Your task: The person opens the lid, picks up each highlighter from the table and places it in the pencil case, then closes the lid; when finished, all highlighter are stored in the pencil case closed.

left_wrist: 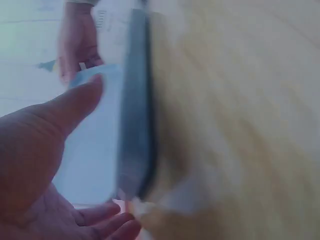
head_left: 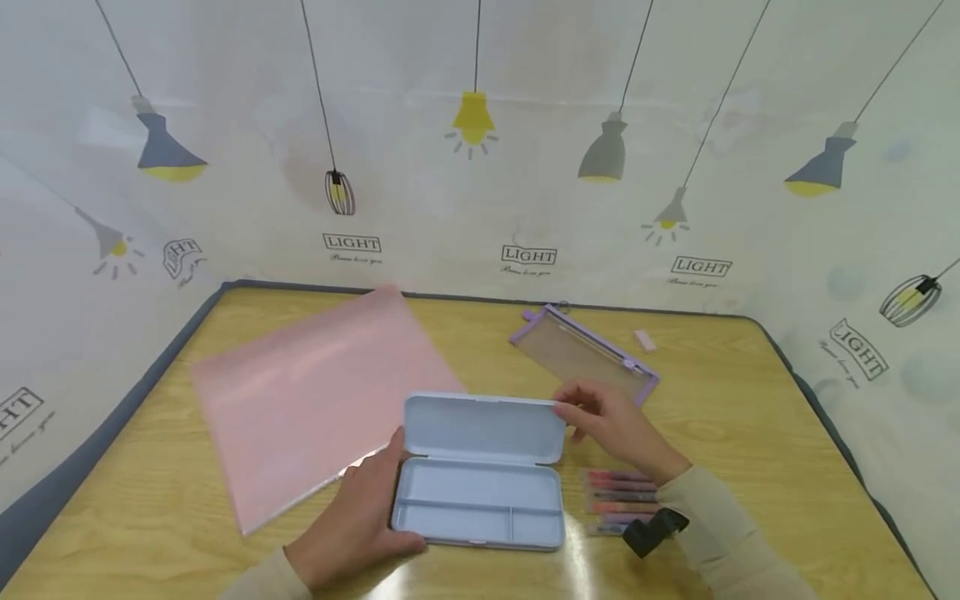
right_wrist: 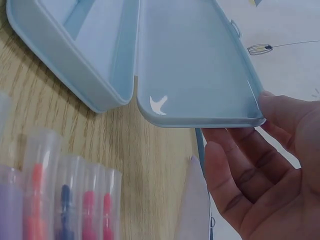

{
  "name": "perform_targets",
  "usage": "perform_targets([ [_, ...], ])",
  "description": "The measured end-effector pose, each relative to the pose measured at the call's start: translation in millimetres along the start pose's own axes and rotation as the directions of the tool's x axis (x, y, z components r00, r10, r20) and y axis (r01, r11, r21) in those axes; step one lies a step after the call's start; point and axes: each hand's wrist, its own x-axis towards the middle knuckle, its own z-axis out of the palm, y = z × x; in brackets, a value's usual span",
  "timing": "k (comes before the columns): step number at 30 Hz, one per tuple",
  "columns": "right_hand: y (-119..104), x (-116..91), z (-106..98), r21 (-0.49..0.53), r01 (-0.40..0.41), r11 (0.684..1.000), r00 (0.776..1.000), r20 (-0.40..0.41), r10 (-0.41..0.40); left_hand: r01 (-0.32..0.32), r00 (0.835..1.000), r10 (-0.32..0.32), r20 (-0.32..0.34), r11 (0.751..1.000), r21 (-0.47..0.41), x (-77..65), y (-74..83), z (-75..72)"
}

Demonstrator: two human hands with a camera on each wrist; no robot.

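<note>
A light blue plastic pencil case (head_left: 480,485) lies with its lid (head_left: 483,427) raised. Its base has one long compartment at the back and two shorter ones in front, all with bare floors. My left hand (head_left: 363,515) grips the case's left end, thumb at the front corner and fingers toward the hinge side. At the lid's upper right corner, my right hand (head_left: 611,421) pinches the edge between thumb and fingers. In the right wrist view the right thumb (right_wrist: 282,110) lies on the lid's corner, with the other fingers behind it.
Right of the case lie several capped pens (head_left: 622,482), partly behind the right forearm and its black wrist strap (head_left: 656,532). A mesh zip pouch with purple trim (head_left: 577,346) and a small pink eraser (head_left: 644,340) lie farther back. A pink sheet (head_left: 315,408) spreads at the left.
</note>
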Motion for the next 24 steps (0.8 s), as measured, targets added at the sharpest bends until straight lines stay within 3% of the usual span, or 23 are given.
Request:
perform_targets([
  [3, 0.3, 0.5, 1.6, -0.008, 0.006, 1.0, 1.0, 0.0, -0.006, 0.114, 0.993, -0.109, 0.047, 0.983, -0.143, 2.1, 6.7, -8.7],
  [6, 1.3, 1.0, 2.2, -0.015, 0.007, 1.0, 1.0, -0.004, -0.007, 0.25, 0.968, -0.246, 0.051, 0.927, -0.28, 17.2, 9.5, -22.8],
  [8, 2.0, 0.1, 1.1, -0.018, 0.004, 1.0, 1.0, -0.018, -0.005, 0.281, 0.956, -0.292, 0.025, 0.89, -0.359, 34.2, 6.0, -29.9],
  [11, 2.7, -2.5, -0.1, -0.018, -0.001, 1.0, 0.999, -0.036, 0.0, 0.33, 0.937, -0.343, 0.074, 0.792, -0.513, 57.5, -1.9, -33.7],
  [14, 2.5, -3.9, 0.0, -0.016, -0.007, 1.0, 0.999, -0.039, 0.006, 0.374, 0.921, -0.359, 0.152, 0.7, -0.609, 70.4, -7.4, -32.3],
  [16, 1.8, -3.3, 0.2, -0.015, -0.008, 1.0, 0.999, -0.04, 0.008, 0.383, 0.917, -0.364, 0.163, 0.688, -0.617, 73.7, -9.0, -31.1],
  [20, -0.5, -2.5, -2.4, -0.036, -0.001, 0.999, 0.999, -0.045, -0.001, 0.365, 0.922, -0.364, 0.133, 0.699, -0.615, 77.3, -10.7, -29.1],
  [24, -0.7, -9.7, -17.0, -0.144, 0.029, 0.989, 0.999, -0.025, -0.033, 0.361, 0.924, -0.358, 0.136, 0.695, -0.622, 78.9, -11.2, -29.7],
])
